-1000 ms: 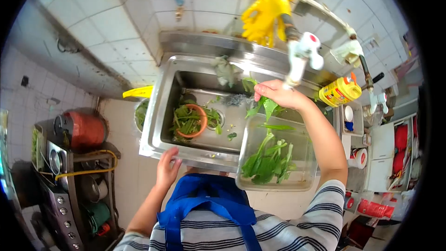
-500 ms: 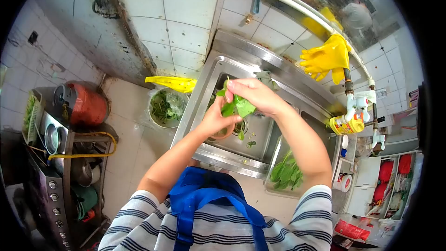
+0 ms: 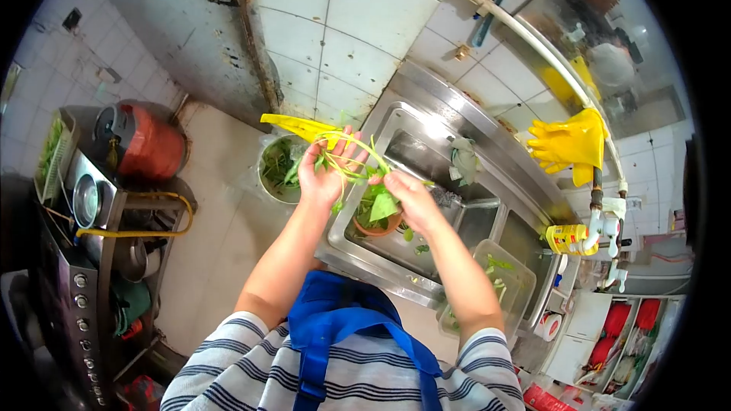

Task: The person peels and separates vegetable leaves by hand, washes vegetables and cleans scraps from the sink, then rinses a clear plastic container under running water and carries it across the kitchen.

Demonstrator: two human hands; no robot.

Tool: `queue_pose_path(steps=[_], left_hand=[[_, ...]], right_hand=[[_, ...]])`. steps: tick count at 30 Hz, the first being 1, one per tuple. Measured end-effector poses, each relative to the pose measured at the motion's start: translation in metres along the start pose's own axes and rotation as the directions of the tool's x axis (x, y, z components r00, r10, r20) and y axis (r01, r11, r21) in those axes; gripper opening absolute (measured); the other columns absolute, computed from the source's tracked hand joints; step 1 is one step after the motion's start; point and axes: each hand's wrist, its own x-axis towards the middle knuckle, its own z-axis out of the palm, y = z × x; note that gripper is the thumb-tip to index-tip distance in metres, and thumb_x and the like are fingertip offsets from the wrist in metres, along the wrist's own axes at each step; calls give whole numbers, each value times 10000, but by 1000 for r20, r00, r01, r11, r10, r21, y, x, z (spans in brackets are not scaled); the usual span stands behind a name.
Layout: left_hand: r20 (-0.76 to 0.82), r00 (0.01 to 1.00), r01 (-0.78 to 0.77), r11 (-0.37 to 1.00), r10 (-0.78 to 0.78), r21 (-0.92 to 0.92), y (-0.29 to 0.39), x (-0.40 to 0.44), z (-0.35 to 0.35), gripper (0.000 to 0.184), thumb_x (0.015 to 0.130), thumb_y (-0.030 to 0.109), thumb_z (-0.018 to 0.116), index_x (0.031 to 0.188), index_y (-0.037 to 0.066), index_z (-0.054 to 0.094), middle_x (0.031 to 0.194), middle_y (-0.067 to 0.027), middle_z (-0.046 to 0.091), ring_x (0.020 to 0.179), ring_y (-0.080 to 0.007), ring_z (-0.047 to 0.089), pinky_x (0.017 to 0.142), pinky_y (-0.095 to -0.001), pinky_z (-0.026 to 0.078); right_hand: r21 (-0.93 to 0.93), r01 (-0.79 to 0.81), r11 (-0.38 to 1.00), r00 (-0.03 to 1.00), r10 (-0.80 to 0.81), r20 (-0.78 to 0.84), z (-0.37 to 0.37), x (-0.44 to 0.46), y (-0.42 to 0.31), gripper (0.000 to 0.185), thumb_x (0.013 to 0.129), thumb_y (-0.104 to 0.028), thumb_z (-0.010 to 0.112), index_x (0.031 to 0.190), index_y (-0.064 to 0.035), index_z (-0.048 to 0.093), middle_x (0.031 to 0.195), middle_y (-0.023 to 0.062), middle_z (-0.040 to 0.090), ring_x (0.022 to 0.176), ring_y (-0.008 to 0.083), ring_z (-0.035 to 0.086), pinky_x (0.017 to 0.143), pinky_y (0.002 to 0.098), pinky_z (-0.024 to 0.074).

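My left hand (image 3: 324, 175) is palm up beside the sink's left edge, fingers apart, with thin green stems (image 3: 346, 156) lying across it. Closed on leafy greens (image 3: 383, 204), my right hand (image 3: 409, 196) is over the left sink basin (image 3: 400, 125). Those leaves hang above a brown-orange bowl (image 3: 375, 231) that contains greens. Left of the sink, a pail (image 3: 279, 196) lined with a clear bag holds leafy scraps. A clear plastic tub (image 3: 518, 289) with some greens is to the right, partly behind my right forearm.
Yellow gloves (image 3: 571, 144) hang on the wall pipe. A grey-green cloth (image 3: 464, 161) lies at the sink's back edge, and a yellow container (image 3: 567, 239) stands right. At left are a stove (image 3: 80, 320) and a red-orange cylinder (image 3: 152, 144). Something yellow (image 3: 289, 125) extends behind the pail.
My hands have moved apart; the left has turned palm up. Long stems now stretch between them. The leafy bunch earlier visible in the tub no longer shows there. The view has shifted.
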Motion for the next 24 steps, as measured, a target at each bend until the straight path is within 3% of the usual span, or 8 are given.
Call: queue_pose_path(steps=[4,6,8,10,12,15,18,24], left_hand=[[-127,988,-118,958,87,-260,23,8,5,136,812,161,407,770,71,500,898,-120,579,1021,-272,514,984,-549,256],[-128,991,-86,920,39,-381,46,19,4,178,848,177,392,705,73,380,578,-17,377,523,-120,398,628,-311,439],[81,995,-35,970,55,-239,85,28,-12,203,869,182,386,695,80,364,565,-11,358,464,-82,329,443,-207,341],[62,983,-177,984,175,22,111,25,13,210,891,200,376,720,79,365,556,3,330,444,-59,274,397,-173,264],[61,959,-282,932,276,229,131,24,32,212,903,227,371,750,79,371,555,14,310,440,-60,242,392,-194,239],[95,870,-427,641,484,638,140,23,52,178,895,248,410,790,104,397,572,22,322,453,-61,245,415,-202,239],[132,799,-389,335,587,858,148,32,42,136,884,213,433,807,113,384,600,-4,405,460,-62,292,417,-212,241],[49,926,-91,95,375,991,149,65,-51,250,833,273,539,943,65,452,799,-29,473,716,-119,471,662,-259,388]], right_hand=[[9,-92,996,996,92,-7,15,15,19,263,880,-257,482,962,-25,575,839,-5,532,740,66,478,644,213,406],[-8,-138,990,990,138,7,20,22,15,243,874,-241,494,985,-35,559,756,-40,470,671,37,435,568,180,367],[98,-149,984,988,145,47,20,35,20,230,866,-220,510,1011,-44,539,724,-53,425,614,23,393,512,161,323],[-39,-75,996,996,73,-56,23,49,20,234,862,-206,514,1024,-38,521,734,-45,437,595,32,399,510,171,339],[-98,-60,993,997,55,-52,21,68,30,219,849,-172,528,1021,-38,516,750,-32,466,614,39,433,518,182,365],[-453,118,884,977,-185,-106,25,94,47,232,765,-145,582,955,-18,543,931,135,580,947,259,521,813,328,392],[-626,177,760,935,-329,-135,31,109,44,217,744,-133,591,930,-28,553,927,151,576,930,289,525,801,339,401],[-587,143,797,948,-281,-151,32,125,57,213,729,-119,600,919,-37,556,920,159,571,885,301,538,773,348,417]])
